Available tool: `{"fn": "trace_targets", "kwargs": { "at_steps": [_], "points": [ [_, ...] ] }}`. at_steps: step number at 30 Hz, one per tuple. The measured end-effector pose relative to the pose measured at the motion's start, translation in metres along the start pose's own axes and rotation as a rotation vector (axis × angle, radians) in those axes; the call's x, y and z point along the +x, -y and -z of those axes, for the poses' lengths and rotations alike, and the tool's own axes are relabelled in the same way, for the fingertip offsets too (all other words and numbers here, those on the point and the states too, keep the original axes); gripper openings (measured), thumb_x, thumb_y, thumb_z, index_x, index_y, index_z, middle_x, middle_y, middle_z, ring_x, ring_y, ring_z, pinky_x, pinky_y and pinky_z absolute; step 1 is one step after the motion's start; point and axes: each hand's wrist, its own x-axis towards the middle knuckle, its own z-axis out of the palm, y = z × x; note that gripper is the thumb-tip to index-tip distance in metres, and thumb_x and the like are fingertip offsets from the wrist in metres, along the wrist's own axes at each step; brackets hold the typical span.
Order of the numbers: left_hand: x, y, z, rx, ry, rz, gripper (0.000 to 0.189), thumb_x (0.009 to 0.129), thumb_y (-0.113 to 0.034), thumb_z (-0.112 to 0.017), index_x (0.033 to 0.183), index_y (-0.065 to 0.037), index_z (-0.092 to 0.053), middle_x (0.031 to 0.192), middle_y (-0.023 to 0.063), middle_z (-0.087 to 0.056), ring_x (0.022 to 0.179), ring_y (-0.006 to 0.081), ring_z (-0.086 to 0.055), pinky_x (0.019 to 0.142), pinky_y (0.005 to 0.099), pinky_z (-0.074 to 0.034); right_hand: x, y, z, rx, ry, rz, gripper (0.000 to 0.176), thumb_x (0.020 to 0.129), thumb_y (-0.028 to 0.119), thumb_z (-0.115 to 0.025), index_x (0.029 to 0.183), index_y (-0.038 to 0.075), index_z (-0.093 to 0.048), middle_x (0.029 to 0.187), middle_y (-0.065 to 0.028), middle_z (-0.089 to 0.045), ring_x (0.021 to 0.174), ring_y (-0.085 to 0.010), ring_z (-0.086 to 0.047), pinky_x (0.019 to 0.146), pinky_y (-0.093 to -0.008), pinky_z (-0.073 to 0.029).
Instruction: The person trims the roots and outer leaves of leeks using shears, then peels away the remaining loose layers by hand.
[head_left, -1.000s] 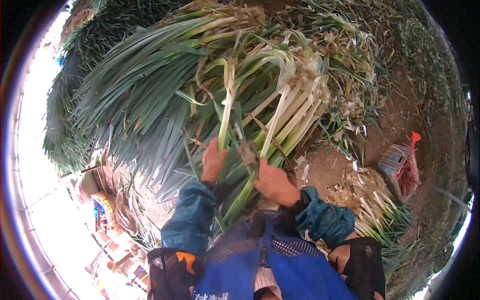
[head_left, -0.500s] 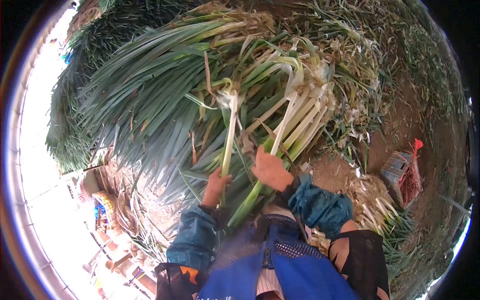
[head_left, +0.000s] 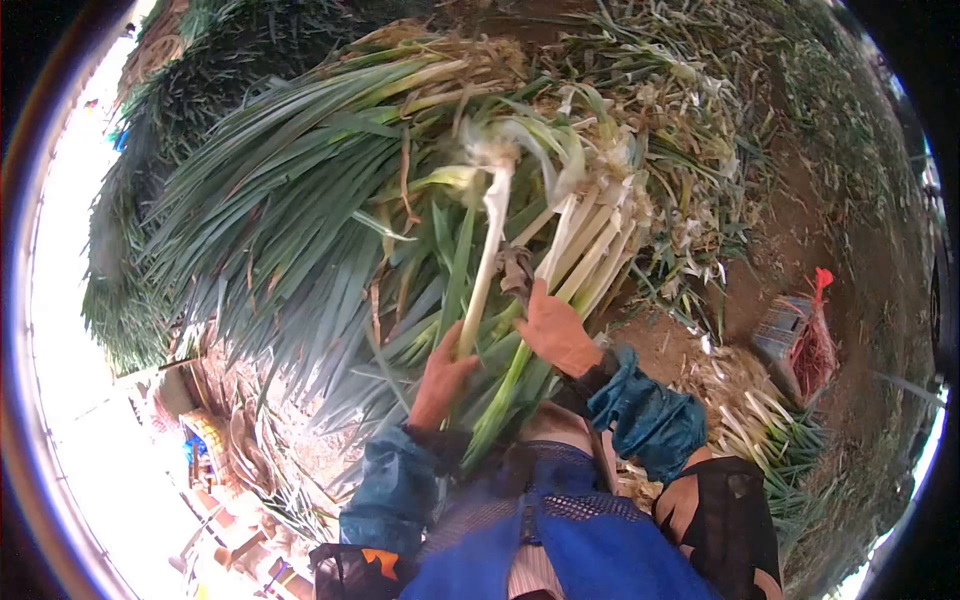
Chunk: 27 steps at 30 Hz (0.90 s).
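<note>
My left hand (head_left: 445, 378) is closed round the stalk of a leek (head_left: 488, 225), which stands nearly upright with its blurred root end at the top. My right hand (head_left: 560, 330) wraps round another leek (head_left: 556, 240); green leaves (head_left: 503, 400) come out below that hand. At its fingertips is a grey-brown, cloth-like thing (head_left: 516, 270), and I cannot tell whether the hand grips it. Several trimmed pale stalks (head_left: 605, 250) lie bunched just beyond my right hand. A large heap of leeks (head_left: 290, 190) spreads from the left to the top, roots toward the right.
Peeled-off leaves and roots (head_left: 690, 130) litter the ground at the upper right. A small bunch of leeks (head_left: 750, 410) lies at the right, near a red net bag (head_left: 815, 355). More dark green leeks (head_left: 130, 250) are piled at the far left.
The left hand and its leek have moved a little right, and the leek's root end is now higher. My right hand has shifted slightly right and down, with the grey-brown thing at its fingertips.
</note>
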Motion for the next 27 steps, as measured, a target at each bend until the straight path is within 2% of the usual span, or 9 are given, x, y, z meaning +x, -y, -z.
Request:
{"fn": "trace_targets", "kwargs": {
  "at_steps": [2,5,8,11,14,17,18,24,27],
  "points": [
    [0.021,-0.007,-0.022,0.007,0.05,-0.033,0.067,0.075,-0.007,-0.059,0.137,-0.007,-0.034,0.079,0.0027,-0.054,0.058,0.009,-0.047,0.05,0.0234,-0.04,-0.018,-0.006,0.019,0.002,-0.046,-0.059,0.047,0.079,0.026,-0.061,0.103,-0.007,-0.037,0.07,-0.0269,-0.054,0.071,-0.0444,-0.055,0.06,-0.048,-0.044],
    [0.059,0.033,-0.05,0.085,0.08,-0.144,0.064,0.072,-0.009,-0.062,0.133,-0.006,-0.041,0.087,0.0069,-0.059,0.058,0.0118,-0.052,0.048,0.027,-0.043,-0.044,-0.032,0.031,-0.038,-0.064,-0.163,0.045,0.081,0.026,-0.059,0.101,-0.007,-0.037,0.072,-0.0296,-0.054,0.072,-0.0457,-0.055,0.061,-0.0491,-0.043],
    [0.066,0.054,-0.066,0.161,0.09,-0.032,0.064,0.071,-0.011,-0.063,0.132,-0.01,-0.044,0.086,0.0094,-0.061,0.059,0.0151,-0.054,0.048,0.0288,-0.045,-0.056,-0.045,0.04,-0.032,-0.014,-0.271,0.044,0.08,0.028,-0.059,0.097,-0.007,-0.037,0.072,-0.0291,-0.055,0.073,-0.0446,-0.055,0.06,-0.0498,-0.042],
    [0.067,0.057,-0.07,0.164,0.1,-0.033,0.063,0.07,-0.012,-0.063,0.131,-0.01,-0.044,0.083,0.0099,-0.061,0.056,0.0153,-0.053,0.049,0.0288,-0.045,-0.045,-0.063,0.04,-0.004,-0.043,-0.083,0.045,0.079,0.029,-0.058,0.097,-0.007,-0.037,0.072,-0.0282,-0.055,0.072,-0.0437,-0.055,0.061,-0.0499,-0.043],
    [0.067,0.055,-0.068,0.18,0.096,-0.091,0.062,0.071,-0.012,-0.063,0.13,-0.008,-0.045,0.083,0.009,-0.061,0.057,0.0149,-0.053,0.05,0.028,-0.045,-0.004,-0.094,0.026,-0.119,-0.128,-0.046,0.042,0.079,0.028,-0.057,0.096,-0.006,-0.038,0.072,-0.0263,-0.056,0.072,-0.0437,-0.055,0.062,-0.0494,-0.043],
    [0.066,0.054,-0.068,0.15,0.126,-0.103,0.061,0.072,-0.012,-0.063,0.13,-0.008,-0.045,0.085,0.0087,-0.061,0.059,0.0147,-0.054,0.05,0.0274,-0.045,0.023,-0.102,0.025,-0.138,-0.159,-0.114,0.043,0.078,0.026,-0.057,0.099,-0.007,-0.038,0.072,-0.0246,-0.057,0.072,-0.0434,-0.056,0.062,-0.0483,-0.044],
    [0.066,0.053,-0.069,0.152,0.126,-0.1,0.061,0.072,-0.012,-0.062,0.13,-0.008,-0.044,0.086,0.0085,-0.061,0.06,0.0144,-0.054,0.05,0.0271,-0.044,0.026,-0.098,0.029,-0.117,-0.104,-0.217,0.047,0.077,0.025,-0.058,0.103,-0.008,-0.039,0.076,-0.0254,-0.058,0.075,-0.0433,-0.056,0.065,-0.0472,-0.045],
    [0.065,0.047,-0.066,0.145,0.152,-0.052,0.063,0.073,-0.01,-0.062,0.132,-0.008,-0.042,0.091,0.0074,-0.06,0.066,0.0128,-0.054,0.052,0.0259,-0.045,-0.01,-0.075,0.04,-0.054,-0.058,-0.248,0.048,0.078,0.025,-0.057,0.107,-0.009,-0.038,0.083,-0.0288,-0.057,0.082,-0.0438,-0.056,0.069,-0.0471,-0.046],
    [0.063,0.044,-0.065,0.101,0.185,-0.053,0.063,0.074,-0.01,-0.062,0.133,-0.008,-0.04,0.092,0.0078,-0.061,0.069,0.0145,-0.055,0.054,0.0275,-0.046,0.014,-0.112,0.016,-0.128,-0.206,-0.163,0.039,0.084,0.021,-0.051,0.108,-0.007,-0.039,0.083,-0.0259,-0.061,0.078,-0.0433,-0.06,0.068,-0.0485,-0.049]
  ]
}}
